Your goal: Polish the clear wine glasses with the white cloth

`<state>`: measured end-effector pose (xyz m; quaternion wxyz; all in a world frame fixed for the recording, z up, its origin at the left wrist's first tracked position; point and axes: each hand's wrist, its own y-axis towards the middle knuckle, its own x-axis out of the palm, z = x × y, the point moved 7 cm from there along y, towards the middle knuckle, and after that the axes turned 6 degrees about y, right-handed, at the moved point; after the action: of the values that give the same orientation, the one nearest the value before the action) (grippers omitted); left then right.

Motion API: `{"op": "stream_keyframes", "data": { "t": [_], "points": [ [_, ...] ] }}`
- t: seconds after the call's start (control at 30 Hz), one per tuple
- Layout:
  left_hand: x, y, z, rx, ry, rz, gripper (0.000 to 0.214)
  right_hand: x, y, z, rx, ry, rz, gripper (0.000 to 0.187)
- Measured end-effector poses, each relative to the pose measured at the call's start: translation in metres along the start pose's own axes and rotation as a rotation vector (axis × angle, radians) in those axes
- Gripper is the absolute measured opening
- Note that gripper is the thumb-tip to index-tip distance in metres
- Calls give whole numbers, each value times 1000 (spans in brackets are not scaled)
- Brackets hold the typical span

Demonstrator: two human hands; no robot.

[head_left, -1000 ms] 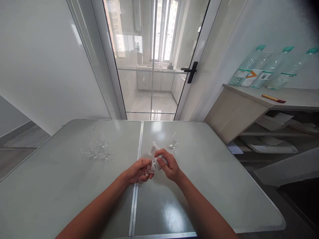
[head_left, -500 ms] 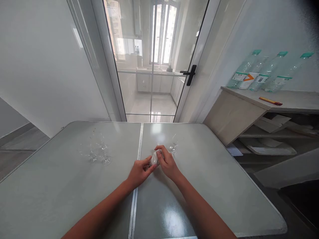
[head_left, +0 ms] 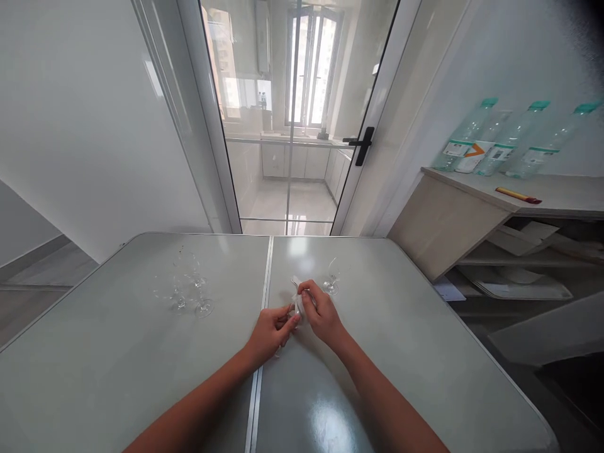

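Note:
Above the table, near its centre seam, my left hand (head_left: pixel 271 333) is closed round a clear stemmed glass (head_left: pixel 277 354), mostly hidden by the fingers. A white cloth or tissue (head_left: pixel 297 304) is pinched in my right hand (head_left: pixel 323 313) and pressed against the glass; one end of it sticks out beyond the fingers. Just past my right hand, a clear stemmed glass (head_left: pixel 331 287) stands upright on the table. Over to the left is a group of several similar stemmed glasses (head_left: pixel 204 307), standing close together.
The grey-green table (head_left: pixel 117 371) has a metal seam (head_left: pixel 253 402) down its middle. A glass door (head_left: pixel 311 189) with a black handle is beyond its far edge. At right, a wooden shelf unit (head_left: pixel 462 220) carries several plastic bottles (head_left: pixel 495 151) and a thin yellow-red packet (head_left: pixel 518 195).
My hands have turned the glass and cloth between them. The left hand sits slightly lower, and a white cloth end now shows beyond the right fingers. The camera view has shifted slightly.

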<state>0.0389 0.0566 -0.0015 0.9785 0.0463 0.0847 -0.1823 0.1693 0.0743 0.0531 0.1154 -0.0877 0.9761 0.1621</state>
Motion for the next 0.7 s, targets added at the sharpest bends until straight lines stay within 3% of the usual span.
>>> {"op": "stream_keyframes", "data": {
  "t": [0.13,0.23,0.3,0.47,0.53,0.6,0.7],
  "points": [
    [-11,-4,3,107,355,209,39,0,1,13,101,-4,140,21],
    [-15,-5,4,95,364,243,47,-1,1,15,125,28,202,22],
    [-12,-3,3,37,212,156,43,-1,1,12,112,83,171,22],
    [12,-2,-9,-291,-442,-275,53,-2,-4,1,20,253,58,26],
    [18,-3,-14,-358,-573,-366,53,-3,-7,-2,-32,233,37,27],
    [15,-1,-16,-271,-538,-329,54,-3,-10,-3,-70,182,25,27],
    [0,3,-12,-23,-242,-77,49,-2,-10,-3,-85,119,42,26]
  ]
}}
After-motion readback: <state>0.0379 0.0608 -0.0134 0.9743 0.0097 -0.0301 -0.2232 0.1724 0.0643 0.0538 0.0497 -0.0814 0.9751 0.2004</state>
